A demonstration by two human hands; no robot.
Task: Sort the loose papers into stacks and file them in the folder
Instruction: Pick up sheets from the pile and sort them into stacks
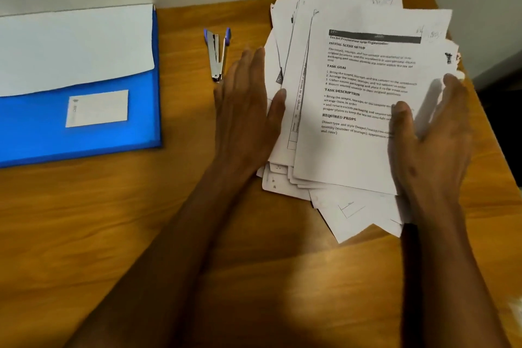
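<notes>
A messy pile of loose printed papers [353, 87] lies at the right of the wooden table, its sheets fanned out at uneven angles. My left hand [248, 110] stands flat against the pile's left edge, fingers straight, thumb touching the sheets. At the pile's right edge my right hand [429, 138] also has straight fingers, its thumb resting on the top sheet. The blue folder [84, 121] lies at the far left, flap closed, with a white label on its front and a white sheet [76, 45] lying across its top part.
A stapler [217, 54] with purple ends lies between the folder and the pile, just beyond my left hand's fingertips. The wooden table [141, 220] ends at a pale wall at the back and drops off at its right edge near the pile.
</notes>
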